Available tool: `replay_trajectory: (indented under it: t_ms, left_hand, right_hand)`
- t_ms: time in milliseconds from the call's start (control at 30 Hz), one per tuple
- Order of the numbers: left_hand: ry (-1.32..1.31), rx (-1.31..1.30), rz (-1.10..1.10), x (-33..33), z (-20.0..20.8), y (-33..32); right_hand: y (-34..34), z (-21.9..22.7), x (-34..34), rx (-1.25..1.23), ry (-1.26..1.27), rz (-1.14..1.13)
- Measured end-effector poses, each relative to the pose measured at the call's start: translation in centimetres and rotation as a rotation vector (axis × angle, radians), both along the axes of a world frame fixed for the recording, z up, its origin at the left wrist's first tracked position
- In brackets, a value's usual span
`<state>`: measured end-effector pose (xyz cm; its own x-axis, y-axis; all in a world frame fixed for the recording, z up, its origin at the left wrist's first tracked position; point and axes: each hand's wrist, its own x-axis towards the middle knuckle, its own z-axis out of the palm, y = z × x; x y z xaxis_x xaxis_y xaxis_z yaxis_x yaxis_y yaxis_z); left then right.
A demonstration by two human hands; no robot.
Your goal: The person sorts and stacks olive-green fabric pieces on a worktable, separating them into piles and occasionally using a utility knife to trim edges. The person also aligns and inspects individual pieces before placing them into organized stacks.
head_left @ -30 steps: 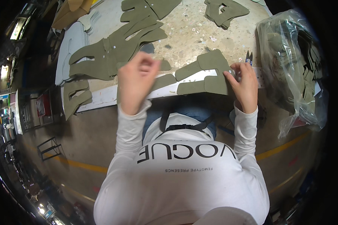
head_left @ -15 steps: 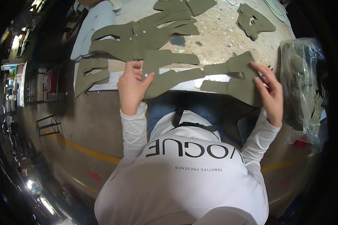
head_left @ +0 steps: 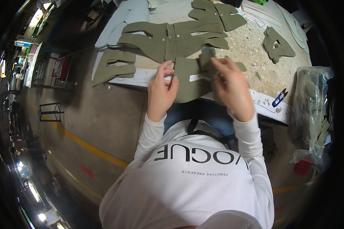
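Note:
My left hand is closed at the left edge of a flat olive cut fabric piece, thumb and fingers against it. The piece lies at the table's near edge, partly overhanging. My right hand grips a second olive fabric panel, raised on its side over the right part of the first piece. That hand and the panel hide most of the strips beneath; one strip end shows past the fingers. How far the two pieces touch is hidden.
Stacked olive cut pieces lie beyond my hands, with others at the left and a triangular stack at far right. Blue thread snips rest near the table's front edge. A clear plastic bag stands right.
My right hand has swung left, bringing the right-hand olive panel up and over the left one. The snips at the front edge have come into sight. The view has shifted somewhat.

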<state>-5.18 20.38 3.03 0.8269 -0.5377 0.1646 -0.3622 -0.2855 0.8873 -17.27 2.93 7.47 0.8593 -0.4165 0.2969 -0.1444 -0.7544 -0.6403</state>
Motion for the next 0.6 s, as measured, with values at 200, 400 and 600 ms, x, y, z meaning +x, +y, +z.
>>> replay_trajectory:
  t_ms: [200,400,600]
  left_hand:
    - [-0.013,-0.043,-0.080,-0.3,0.1,0.7]
    - [0.041,-0.079,-0.058,-0.4,-0.4,0.7]
    - [0.065,0.038,-0.078,-0.7,0.1,1.1]
  right_hand:
    - [4.7,-2.7,4.0,0.037,-0.057,0.160]
    - [6.6,-3.5,5.2,0.114,-0.020,0.099]
    - [4.1,-4.4,4.5,0.461,-0.194,0.109]
